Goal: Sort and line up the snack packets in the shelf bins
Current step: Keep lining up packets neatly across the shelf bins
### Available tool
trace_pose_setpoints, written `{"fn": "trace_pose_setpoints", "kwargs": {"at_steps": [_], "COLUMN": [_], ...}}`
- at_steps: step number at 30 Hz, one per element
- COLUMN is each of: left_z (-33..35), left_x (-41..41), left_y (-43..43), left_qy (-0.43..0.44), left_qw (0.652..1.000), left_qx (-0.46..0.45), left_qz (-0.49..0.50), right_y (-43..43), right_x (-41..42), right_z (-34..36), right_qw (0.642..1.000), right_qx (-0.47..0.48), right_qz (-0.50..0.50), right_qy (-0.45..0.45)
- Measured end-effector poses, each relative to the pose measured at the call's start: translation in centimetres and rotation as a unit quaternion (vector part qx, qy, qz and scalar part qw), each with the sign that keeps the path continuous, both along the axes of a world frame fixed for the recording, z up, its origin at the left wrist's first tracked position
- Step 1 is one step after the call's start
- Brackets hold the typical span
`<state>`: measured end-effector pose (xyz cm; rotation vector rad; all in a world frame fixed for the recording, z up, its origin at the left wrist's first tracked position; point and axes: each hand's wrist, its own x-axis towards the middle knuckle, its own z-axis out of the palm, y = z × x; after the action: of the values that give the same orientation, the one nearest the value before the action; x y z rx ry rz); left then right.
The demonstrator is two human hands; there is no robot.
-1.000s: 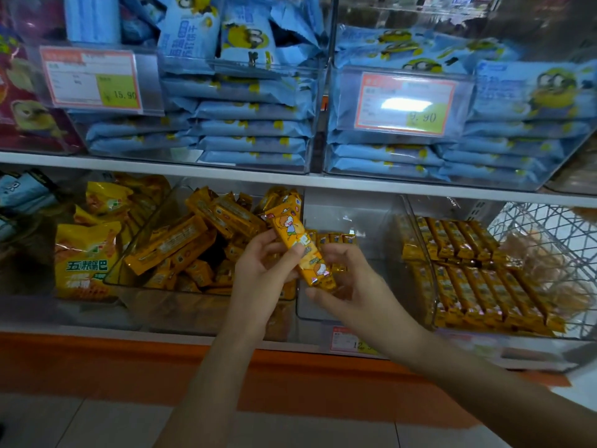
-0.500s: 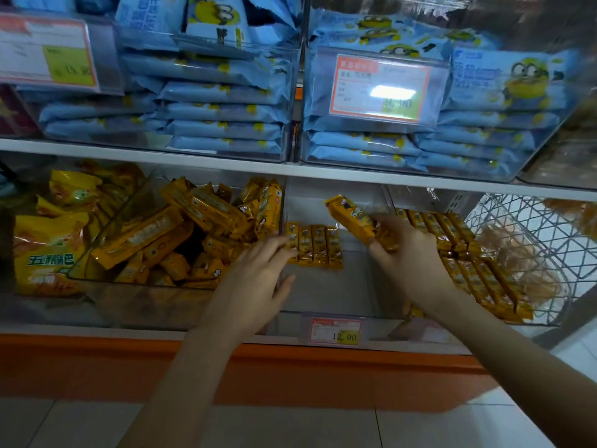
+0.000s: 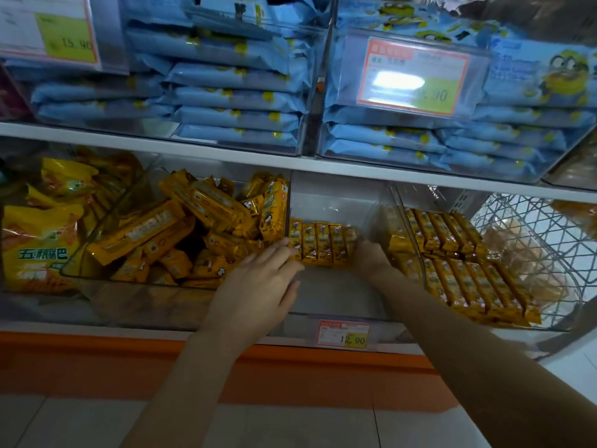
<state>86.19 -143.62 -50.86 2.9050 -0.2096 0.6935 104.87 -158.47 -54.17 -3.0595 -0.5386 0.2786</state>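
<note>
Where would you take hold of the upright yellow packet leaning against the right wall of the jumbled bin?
Pinch the upright packet at its top end, coming down from above and in front. It stands on end against the clear wall, its lower part wedged among jumbled packets, so only the top is free.

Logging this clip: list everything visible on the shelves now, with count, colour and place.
blue packets: many, blue, two upper bins
loose bars: many, yellow, jumbled in lower left bin
lined-up bars: five, yellow, middle bin
sorted bars: two rows, yellow, right bin
bags: several, yellow, far left
wire basket: one, white, far right
price tags: three, red-edged, bin fronts
left hand: one, straight fingers touching the row's left end
right hand: one, at the row's right end, fingers hidden
</note>
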Motion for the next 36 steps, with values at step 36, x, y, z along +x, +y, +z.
{"fn": "trace_pose_setpoints", "kwargs": {"at_steps": [36], "left_z": [0.8], "left_x": [-5.7], "left_y": [9.3], "left_qy": [-0.014], "left_qw": [0.933], "left_qx": [-0.095], "left_qz": [0.346], "right_y": [13.1], "right_x": [-10.4], "right_z": [8.8], "right_qw": [0.963], "right_qx": [0.077], "right_qz": [0.256], "right_qy": [0.040]}}
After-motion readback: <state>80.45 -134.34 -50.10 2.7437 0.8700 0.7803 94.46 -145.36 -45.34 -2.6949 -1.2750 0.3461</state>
